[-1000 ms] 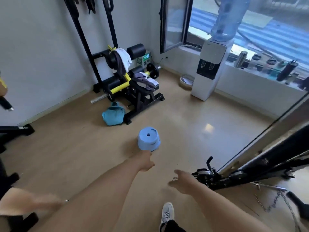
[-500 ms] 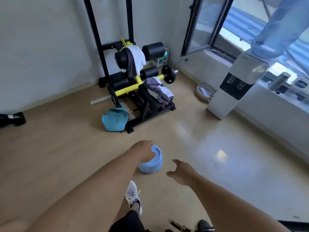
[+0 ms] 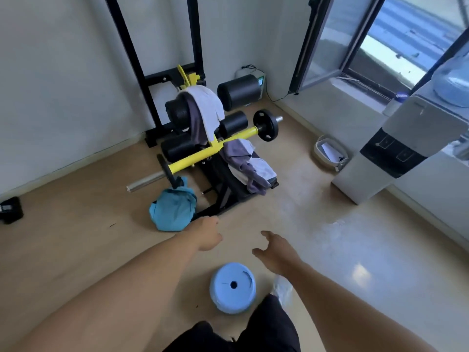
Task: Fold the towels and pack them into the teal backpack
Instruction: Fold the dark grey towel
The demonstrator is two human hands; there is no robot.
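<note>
Room: white walls, one open window (image 3: pixel 337 39) at the upper right.
Floor (image 3: pixel 76 229): tan, smooth, glossy toward the right where it reflects light.
Exercise machine (image 3: pixel 200 151): one, black frame with yellow bar, against the far wall; one weight plate (image 3: pixel 266 125) on the bar's right end.
Water dispenser (image 3: pixel 396 153): one, white, at the right wall below the window, one bottle on top.
Towels: two groups counted. Upper towels (image 3: pixel 203 110), white over grey, draped on the top roller. Lower towels (image 3: pixel 250 166), grey and white, heaped on the seat.
Teal backpack (image 3: pixel 173 210): one, on the floor, touching the machine's left foot.
Blue stool (image 3: pixel 232 287): one, round, near the person's legs.
Basket (image 3: pixel 330 154): one, just left of the dispenser.
Hands: left hand (image 3: pixel 206 235) and right hand (image 3: pixel 275 248), both empty, fingers loose, apart; left hand just beside the backpack.
</note>
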